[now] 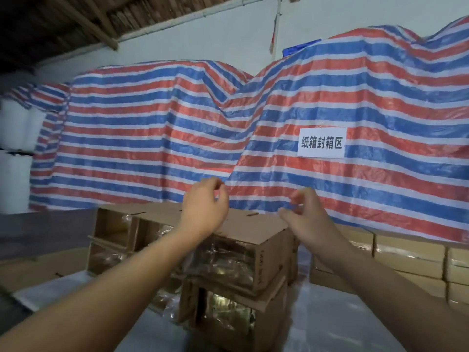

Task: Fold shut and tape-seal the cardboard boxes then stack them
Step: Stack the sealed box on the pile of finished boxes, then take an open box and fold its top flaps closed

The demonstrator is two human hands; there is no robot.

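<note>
A stack of brown cardboard boxes [253, 229] stands in front of me, their near ends open and showing shiny plastic-wrapped contents [223, 262]. More boxes [114, 224] sit in the same stack to the left. My left hand [205, 207] hovers above the top box with loosely curled fingers and holds nothing. My right hand [304, 214] hangs just right of it, above the box's right corner, fingers also loosely curled and empty. Neither hand touches the cardboard.
A red, white and blue striped tarp [177, 135] covers piles behind the boxes, with a white paper sign [321, 142] on it. Closed cartons [411, 257] are stacked at the right. Flat cardboard [38, 270] lies at the left on a pale surface [330, 313].
</note>
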